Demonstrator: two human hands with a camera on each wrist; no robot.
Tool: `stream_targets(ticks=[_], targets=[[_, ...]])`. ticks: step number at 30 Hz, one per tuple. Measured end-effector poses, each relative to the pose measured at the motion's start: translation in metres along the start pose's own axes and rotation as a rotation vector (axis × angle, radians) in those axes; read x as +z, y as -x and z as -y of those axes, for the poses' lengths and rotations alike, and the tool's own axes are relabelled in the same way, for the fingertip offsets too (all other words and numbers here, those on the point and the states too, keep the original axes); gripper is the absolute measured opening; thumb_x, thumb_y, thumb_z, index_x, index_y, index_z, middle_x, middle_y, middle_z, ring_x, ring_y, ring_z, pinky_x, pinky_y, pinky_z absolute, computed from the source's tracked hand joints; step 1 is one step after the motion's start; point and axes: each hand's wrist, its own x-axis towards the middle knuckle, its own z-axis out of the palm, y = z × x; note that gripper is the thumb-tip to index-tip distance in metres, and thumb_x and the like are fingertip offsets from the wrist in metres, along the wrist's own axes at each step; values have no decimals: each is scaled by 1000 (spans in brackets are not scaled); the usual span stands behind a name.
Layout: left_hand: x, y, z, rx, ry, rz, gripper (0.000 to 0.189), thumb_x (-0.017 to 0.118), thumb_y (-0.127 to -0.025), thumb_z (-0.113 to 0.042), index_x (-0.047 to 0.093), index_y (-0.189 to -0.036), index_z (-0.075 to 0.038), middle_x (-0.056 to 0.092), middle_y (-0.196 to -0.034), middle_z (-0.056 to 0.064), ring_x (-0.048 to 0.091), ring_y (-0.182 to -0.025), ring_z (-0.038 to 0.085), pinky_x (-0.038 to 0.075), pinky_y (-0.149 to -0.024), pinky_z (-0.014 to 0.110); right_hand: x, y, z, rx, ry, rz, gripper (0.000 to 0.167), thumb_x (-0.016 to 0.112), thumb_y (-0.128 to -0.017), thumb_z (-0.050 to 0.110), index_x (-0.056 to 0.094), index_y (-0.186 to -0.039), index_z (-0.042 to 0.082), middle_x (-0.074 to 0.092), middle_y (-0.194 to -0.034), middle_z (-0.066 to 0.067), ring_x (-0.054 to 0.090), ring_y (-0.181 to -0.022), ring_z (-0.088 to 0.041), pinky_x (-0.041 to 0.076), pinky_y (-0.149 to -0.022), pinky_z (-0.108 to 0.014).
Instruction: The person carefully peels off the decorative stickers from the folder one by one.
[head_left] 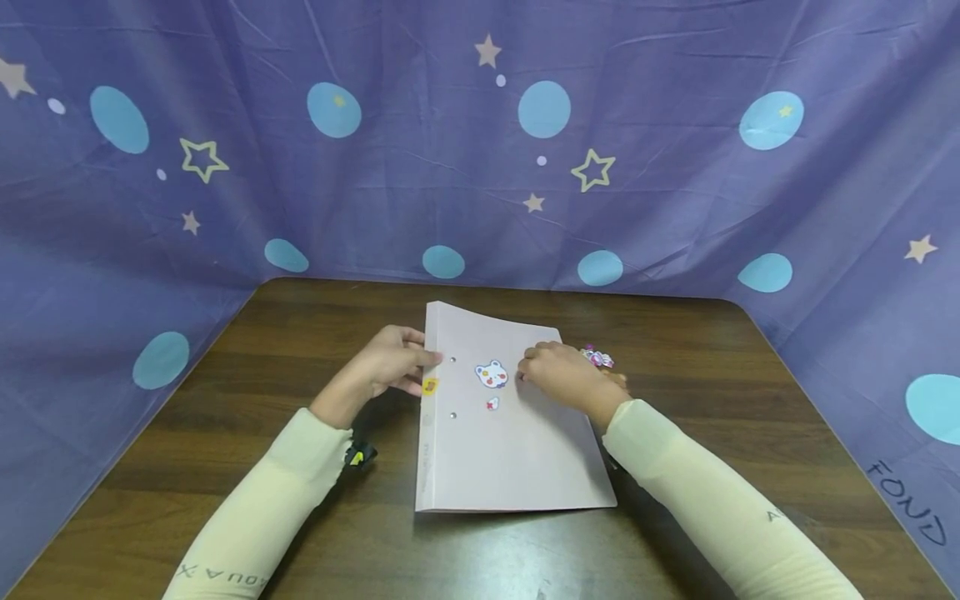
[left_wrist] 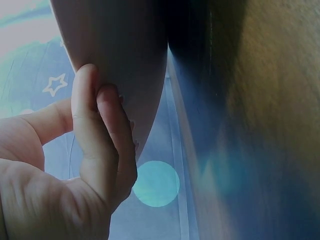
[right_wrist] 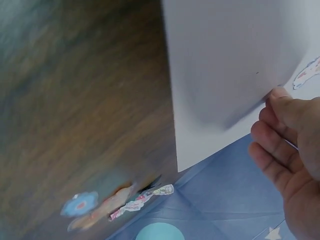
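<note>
A pale pink file folder [head_left: 517, 458] stands tilted on the table, its spine to the left. My left hand [head_left: 393, 360] grips the spine, thumb in front and fingers behind; the left wrist view shows the bent fingers [left_wrist: 100, 130] against the cover. A white bear-face sticker [head_left: 491, 374] is on the front, with a small red-and-white sticker [head_left: 492, 404] below. My right hand [head_left: 562, 372] touches the cover right of the bear sticker. In the right wrist view its fingers [right_wrist: 272, 135] are bent and a fingertip meets the cover; nothing shows held there.
Right of the folder lie a pink-and-white patterned piece [head_left: 597, 357], a brown piece [head_left: 618, 379], and a blue flower shape [right_wrist: 80, 204], partly hidden in the head view. A patterned curtain [head_left: 480, 167] hangs behind the brown table [head_left: 187, 442]. A black-and-yellow item [head_left: 360, 455] shows by the left wrist.
</note>
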Motion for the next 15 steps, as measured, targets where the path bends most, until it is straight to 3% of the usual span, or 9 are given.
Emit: stream_targets(ticks=[3,6,12,15], targets=[[0,0,1,2,4,3,50,69,-95,-4,45,-136,11,68,-103,19,69,-77,23,67,-66,39,1,0,0,-46,76,1,15,77,-88,4,76,-101,11,69,-91,-1,64,-88,-21,59,-86,-35],[1,0,1,7,5,6,49,69,-95,-4,45,-135,11,68,-102,19,69,-76,23,67,-66,40,1,2,0,-56,81,-4,15,77,-88,5,76,-101,11,69,-91,-1,64,-88,-21,59,-85,-34],[-1,0,0,7,0,5,50,69,-95,-4,45,-136,11,68,-102,18,69,-76,22,66,-66,39,1,0,0,-3,-44,8,11,71,-96,18,78,-102,11,71,-93,-2,67,-92,-22,59,-90,-36],[-2,0,1,9,6,12,51,69,-95,-4,44,-137,12,68,-102,18,69,-75,22,66,-65,38,2,-1,0,27,-91,7,13,69,-98,21,78,-101,11,70,-92,-3,67,-91,-23,60,-87,-38]])
